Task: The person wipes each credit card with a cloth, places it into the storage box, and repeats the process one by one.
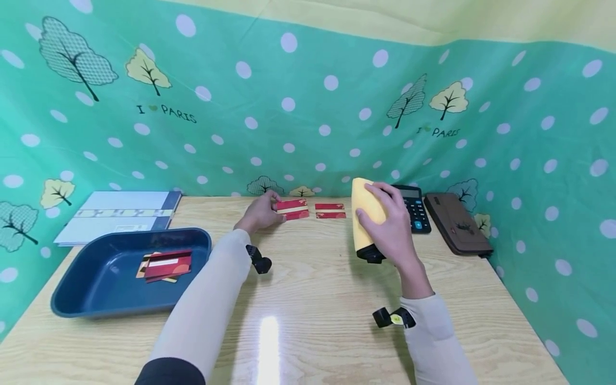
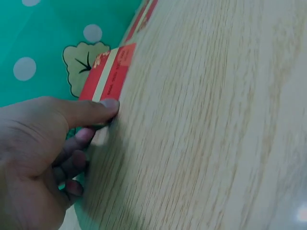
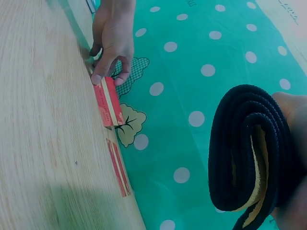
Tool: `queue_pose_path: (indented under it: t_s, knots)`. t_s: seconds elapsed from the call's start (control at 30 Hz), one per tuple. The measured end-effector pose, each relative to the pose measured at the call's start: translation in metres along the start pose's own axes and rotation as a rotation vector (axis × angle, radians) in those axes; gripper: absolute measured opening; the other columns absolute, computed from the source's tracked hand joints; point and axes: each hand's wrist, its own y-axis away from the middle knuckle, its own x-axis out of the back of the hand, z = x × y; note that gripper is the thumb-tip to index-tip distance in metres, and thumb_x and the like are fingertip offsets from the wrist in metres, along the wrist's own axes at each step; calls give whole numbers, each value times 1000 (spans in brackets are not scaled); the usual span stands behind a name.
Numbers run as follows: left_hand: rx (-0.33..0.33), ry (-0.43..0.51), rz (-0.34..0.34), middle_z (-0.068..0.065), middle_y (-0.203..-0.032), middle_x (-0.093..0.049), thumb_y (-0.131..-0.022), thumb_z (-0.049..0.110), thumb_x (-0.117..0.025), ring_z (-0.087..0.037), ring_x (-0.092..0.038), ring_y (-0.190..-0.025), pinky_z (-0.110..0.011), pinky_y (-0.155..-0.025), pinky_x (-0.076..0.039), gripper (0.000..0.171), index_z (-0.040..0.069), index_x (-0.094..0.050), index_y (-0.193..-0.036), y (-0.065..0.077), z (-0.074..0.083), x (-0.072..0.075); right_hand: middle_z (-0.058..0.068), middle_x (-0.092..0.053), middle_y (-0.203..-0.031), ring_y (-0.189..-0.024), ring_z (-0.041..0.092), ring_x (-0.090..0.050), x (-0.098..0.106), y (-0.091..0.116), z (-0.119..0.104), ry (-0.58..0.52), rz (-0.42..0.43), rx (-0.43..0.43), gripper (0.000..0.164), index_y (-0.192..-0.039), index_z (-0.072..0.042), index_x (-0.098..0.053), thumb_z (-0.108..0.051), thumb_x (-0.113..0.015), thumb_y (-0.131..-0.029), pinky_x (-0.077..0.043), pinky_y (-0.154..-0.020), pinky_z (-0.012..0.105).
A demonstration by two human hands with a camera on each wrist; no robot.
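Left grip [image 1: 263,212] pinches red card [image 1: 294,209] by its left end.
I see long axis running right, toward 2nd card [image 1: 330,211]; right grip [image 1: 393,227] clutches folded yellow fabric [image 1: 371,206].

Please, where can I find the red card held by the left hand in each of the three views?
Head: the red card is near the middle, just right of the left hand.
Left wrist: upper left, above the hand.
Right wrist: left of centre, just below the hand.
Shared landmark: the second red card, beside it in all three views.
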Motion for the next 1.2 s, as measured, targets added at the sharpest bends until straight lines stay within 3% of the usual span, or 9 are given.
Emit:
queue_pose_path:
  t_s: [0.27,0.47,0.67,0.8,0.97,1.2]
  knots:
    - [-73,-1,60,-5,-88,-53,-89,3,-78,-18,-52,-71,-29,-67,-46,49,7,-52,-131,3,8,7,9,-50,-149,-120,29,-53,-5,1,-5,-2,-9,-1,55,-141,-17,-64,-14,-80,-88,-45,-86,36]
    - [-202,79,95,-9,-90,-60,-87,-2,-78,-21,-60,-76,-29,-66,-52,46,8,-55,-126,13,38,32,9,-50,-149,-125,29,-53,-7,0,-7,5,-12,14,56,-141,-18,-64,-14,-80,-88,-46,-89,37]
    - [-282,113,146,-11,-100,-65,-88,-1,-77,-24,-73,-86,-31,-71,-60,45,12,-55,-125,42,67,60,10,-50,-149,-122,30,-53,-7,1,-12,24,-17,21,56,-141,-17,-64,-15,-80,-88,-47,-87,37]
    - [-316,191,176,-12,-104,-62,-90,-1,-76,-25,-76,-91,-36,-80,-66,44,13,-55,-126,68,73,68,9,-51,-149,-120,29,-54,-8,2,-15,15,-23,31,56,-141,-17,-64,-14,-80,-87,-47,-85,36]
    - [-362,219,258,-13,-108,-68,-91,1,-76,-24,-75,-91,-32,-81,-67,44,15,-55,-128,102,67,64,9,-51,-149,-116,28,-55,-11,5,-21,8,-42,64,56,-141,-17,-64,-13,-80,-87,-47,-81,33]
    - [-384,304,339,-15,-103,-76,-91,2,-77,-25,-79,-94,-24,-81,-65,45,12,-59,-131,133,51,48,9,-53,-148,-119,27,-57,-21,11,-31,0,-44,146,56,-139,-16,-66,-11,-81,-85,-50,-81,30]
